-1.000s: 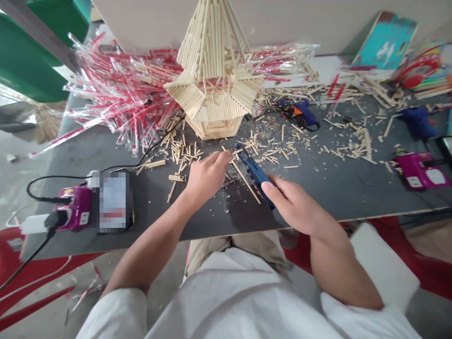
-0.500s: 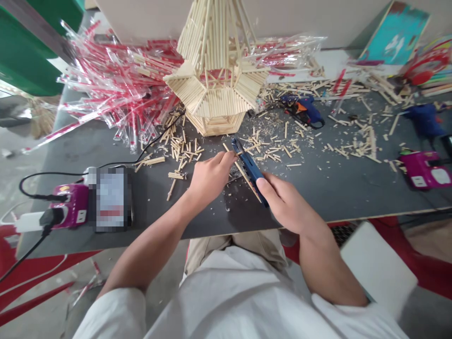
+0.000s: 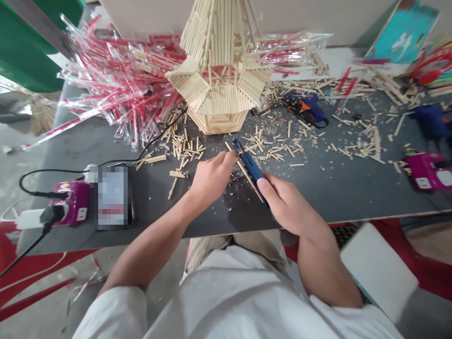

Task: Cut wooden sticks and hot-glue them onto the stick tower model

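Note:
My left hand [image 3: 214, 176] is closed in a pinch on a thin wooden stick [image 3: 239, 153], whose end meets the upper part of a long dark blue hand tool [image 3: 249, 165]. That tool is gripped by my right hand [image 3: 288, 201], thumb along its near end; its exact kind is not clear. A longer wooden stick [image 3: 243, 170] runs beside the tool on its left, close to the tabletop. Just beyond both hands stands a pagoda-like model [image 3: 226, 100] built of wooden sticks, with sloped roof panels and a hexagonal base.
Short cut sticks [image 3: 187, 148] litter the dark table [image 3: 162, 207]. Red-and-clear plastic wrappers [image 3: 116, 84] pile up at back left. Blue glue guns [image 3: 312, 108] lie to the right. A purple power socket [image 3: 76, 202] and a blurred-screen device [image 3: 112, 197] sit at left, with black cables.
The view has shifted slightly, so the model and table items appear a little to the right. Both hands keep their hold on the stick and the tool.

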The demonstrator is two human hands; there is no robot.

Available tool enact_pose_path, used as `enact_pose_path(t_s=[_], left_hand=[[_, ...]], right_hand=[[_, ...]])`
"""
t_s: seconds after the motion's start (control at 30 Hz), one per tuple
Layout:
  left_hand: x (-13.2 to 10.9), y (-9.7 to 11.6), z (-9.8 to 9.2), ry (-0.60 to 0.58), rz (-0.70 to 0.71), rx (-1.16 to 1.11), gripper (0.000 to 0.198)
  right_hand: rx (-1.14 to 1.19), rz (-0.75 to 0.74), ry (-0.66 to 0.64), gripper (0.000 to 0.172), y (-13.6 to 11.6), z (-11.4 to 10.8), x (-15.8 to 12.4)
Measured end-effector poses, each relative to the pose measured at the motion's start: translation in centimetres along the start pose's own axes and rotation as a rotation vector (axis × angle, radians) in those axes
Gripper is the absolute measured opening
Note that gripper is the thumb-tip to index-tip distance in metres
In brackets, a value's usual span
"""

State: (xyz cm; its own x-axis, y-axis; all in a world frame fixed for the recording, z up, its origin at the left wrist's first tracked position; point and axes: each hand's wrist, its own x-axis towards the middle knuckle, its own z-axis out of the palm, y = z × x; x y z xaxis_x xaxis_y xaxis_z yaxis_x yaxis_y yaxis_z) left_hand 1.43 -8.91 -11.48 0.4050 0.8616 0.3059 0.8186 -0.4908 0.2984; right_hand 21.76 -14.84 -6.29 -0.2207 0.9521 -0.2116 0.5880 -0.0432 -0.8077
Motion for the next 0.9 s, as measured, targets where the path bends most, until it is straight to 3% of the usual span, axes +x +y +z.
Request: enact_pose_path(t_s=[0.9], left_hand=[[-0.02,0.03,-0.15,0.014,-0.011,-0.022,0.028]], right_hand=[[0.004,-0.025,0.027,0.039,-0.06,0.45,-0.28]])
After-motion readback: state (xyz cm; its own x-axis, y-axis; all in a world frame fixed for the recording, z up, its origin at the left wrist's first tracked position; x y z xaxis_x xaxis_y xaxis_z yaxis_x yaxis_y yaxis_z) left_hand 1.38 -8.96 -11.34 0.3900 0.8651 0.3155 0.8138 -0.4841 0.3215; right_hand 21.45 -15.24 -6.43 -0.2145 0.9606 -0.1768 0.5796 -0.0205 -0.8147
